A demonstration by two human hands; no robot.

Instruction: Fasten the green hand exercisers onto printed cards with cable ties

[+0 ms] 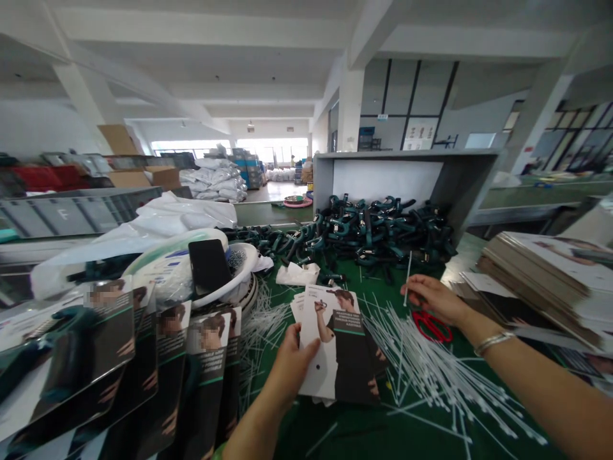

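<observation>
My left hand [293, 359] is closed on the left edge of a printed cardboard card [357, 364], thumb on its face. The card is white and dark grey with a picture of a person, and a small hole shows in it. More cards lie fanned beneath it. My right hand [437, 299] pinches one white cable tie [408, 271], which stands nearly upright from the fingertips. Just below that hand are the red handles of scissors [431, 326]. A loose heap of white cable ties [431, 374] spreads to the right of the card.
Dark green curved-handled tools [368, 230] pile up at the back before a grey box wall [472, 191]. Stacked cards [541, 281] stand at right. Finished-looking carded tools [90, 358] overlap at left, near a black phone [209, 267] on a white basket [246, 259]. A crumpled tissue [297, 273] lies mid-table.
</observation>
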